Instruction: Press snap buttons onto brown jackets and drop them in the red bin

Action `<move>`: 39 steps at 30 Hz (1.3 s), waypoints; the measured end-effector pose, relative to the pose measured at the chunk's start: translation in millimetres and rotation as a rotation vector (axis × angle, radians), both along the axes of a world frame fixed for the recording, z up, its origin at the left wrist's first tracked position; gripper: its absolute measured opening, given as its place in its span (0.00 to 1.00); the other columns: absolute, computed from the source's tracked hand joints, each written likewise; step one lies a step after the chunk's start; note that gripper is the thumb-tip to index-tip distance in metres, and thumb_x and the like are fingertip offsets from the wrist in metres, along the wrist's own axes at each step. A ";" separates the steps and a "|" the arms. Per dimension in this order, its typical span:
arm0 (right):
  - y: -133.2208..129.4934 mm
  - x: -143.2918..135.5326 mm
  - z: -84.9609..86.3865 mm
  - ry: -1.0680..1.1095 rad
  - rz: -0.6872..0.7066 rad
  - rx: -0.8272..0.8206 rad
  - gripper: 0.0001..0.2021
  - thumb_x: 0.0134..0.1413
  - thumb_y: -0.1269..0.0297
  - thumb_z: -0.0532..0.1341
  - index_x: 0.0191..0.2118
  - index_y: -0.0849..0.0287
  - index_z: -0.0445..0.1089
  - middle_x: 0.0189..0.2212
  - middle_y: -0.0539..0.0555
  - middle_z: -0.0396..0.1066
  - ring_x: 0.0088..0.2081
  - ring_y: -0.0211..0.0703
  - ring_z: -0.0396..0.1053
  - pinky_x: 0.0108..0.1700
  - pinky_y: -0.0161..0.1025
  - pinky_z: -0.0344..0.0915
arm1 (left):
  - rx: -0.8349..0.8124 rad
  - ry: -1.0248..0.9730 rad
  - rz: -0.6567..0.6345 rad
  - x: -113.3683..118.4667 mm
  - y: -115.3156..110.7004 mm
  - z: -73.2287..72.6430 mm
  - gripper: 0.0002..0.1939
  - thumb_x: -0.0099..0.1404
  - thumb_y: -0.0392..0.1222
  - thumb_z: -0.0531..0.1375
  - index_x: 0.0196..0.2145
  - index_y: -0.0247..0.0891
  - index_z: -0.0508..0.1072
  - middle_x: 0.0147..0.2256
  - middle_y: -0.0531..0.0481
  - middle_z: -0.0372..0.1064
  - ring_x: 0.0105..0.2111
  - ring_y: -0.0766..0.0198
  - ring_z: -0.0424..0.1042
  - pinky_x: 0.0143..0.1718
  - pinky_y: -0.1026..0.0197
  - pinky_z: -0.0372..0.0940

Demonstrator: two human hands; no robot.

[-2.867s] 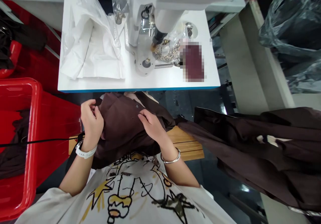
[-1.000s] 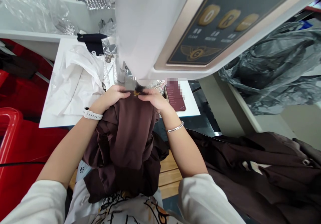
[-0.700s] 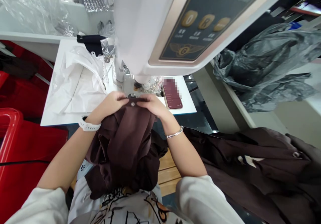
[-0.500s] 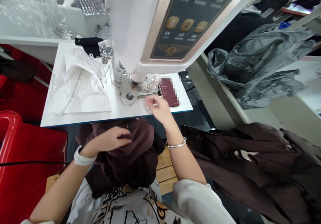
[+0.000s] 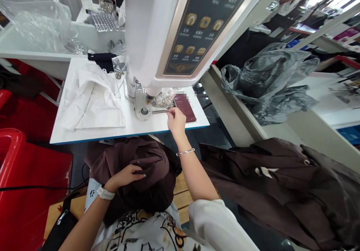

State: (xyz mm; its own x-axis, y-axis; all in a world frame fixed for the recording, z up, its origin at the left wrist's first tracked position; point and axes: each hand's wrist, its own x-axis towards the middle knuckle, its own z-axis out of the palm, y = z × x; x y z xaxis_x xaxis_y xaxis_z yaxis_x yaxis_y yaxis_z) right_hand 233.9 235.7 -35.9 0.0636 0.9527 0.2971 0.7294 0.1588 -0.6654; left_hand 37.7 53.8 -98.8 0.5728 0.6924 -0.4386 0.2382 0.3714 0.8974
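fingertips (image 5: 170, 110) of the right hand (image 5: 176, 122) are bunched up at the right end of the metal spring (image 5: 159, 112), and i honestly can't tell if they're pinching anything. left hand (image 5: 127, 176) is relaxed, thumb and fingers apart, just lying on the brown garment (image 5: 154, 161).

that garment is on the person's lap, just below the near edge of the white table (image 5: 132, 129). dark brown with a slightly purplish tint, smooth, all rumpled into soft folds, darker toward the near side.

right hand's spot is kinda crowded: phone (image 5: 186, 111) just to the right, its screen partly pixelated, and a clear bag of small bits (image 5: 164, 98) just beyond. the white machine (image 5: 144, 29) looms over the far side and blocks part of the tabletop.

crumpled white wrapping (image 5: 97, 110) takes up the left of the table. red bin (image 5: 53, 164) at near left, more brown cloth (image 5: 261, 183) heaped at near right, grey plastic bag (image 5: 272, 82) farther right.
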 end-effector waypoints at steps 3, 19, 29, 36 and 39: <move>-1.9 1.4 6.2 0.027 -0.007 0.012 0.12 0.46 0.73 0.54 0.38 0.64 0.68 0.34 0.59 0.70 0.37 0.47 0.67 0.44 0.45 0.61 | 0.003 -0.015 0.016 -0.7 -0.8 -2.4 0.16 0.56 0.51 0.56 0.21 0.34 0.64 0.20 0.57 0.51 0.22 0.71 0.49 0.23 0.66 0.48; -14.3 -73.5 60.9 1.354 0.220 -0.568 0.09 0.38 0.77 0.62 0.29 0.60 0.65 0.27 0.48 0.73 0.31 0.33 0.71 0.35 0.26 0.70 | 0.031 -0.044 0.105 -6.7 -8.4 -13.1 0.19 0.55 0.53 0.55 0.19 0.35 0.59 0.21 0.57 0.46 0.23 0.71 0.47 0.24 0.65 0.47; -22.2 -76.9 82.4 1.415 0.090 -0.710 0.13 0.36 0.82 0.49 0.31 0.61 0.61 0.28 0.50 0.72 0.21 0.26 0.65 0.21 0.20 0.63 | 0.002 -0.088 0.105 -6.3 -7.4 -21.7 0.20 0.54 0.55 0.56 0.19 0.35 0.60 0.21 0.57 0.49 0.23 0.70 0.49 0.26 0.64 0.49; 20.4 -49.3 77.9 0.236 0.211 -0.157 0.09 0.41 0.76 0.51 0.29 0.61 0.65 0.29 0.56 0.71 0.34 0.46 0.69 0.39 0.44 0.65 | -0.006 -0.088 0.140 -6.2 -4.4 -21.3 0.20 0.53 0.55 0.58 0.19 0.34 0.61 0.21 0.57 0.50 0.25 0.69 0.51 0.27 0.64 0.50; 48.6 -49.0 68.0 -0.256 0.206 -0.069 0.09 0.39 0.78 0.51 0.26 0.63 0.66 0.29 0.62 0.71 0.39 0.55 0.67 0.42 0.50 0.61 | -0.013 -0.097 0.151 -7.9 -5.3 -20.6 0.20 0.53 0.55 0.58 0.20 0.34 0.62 0.21 0.57 0.51 0.24 0.70 0.51 0.27 0.64 0.51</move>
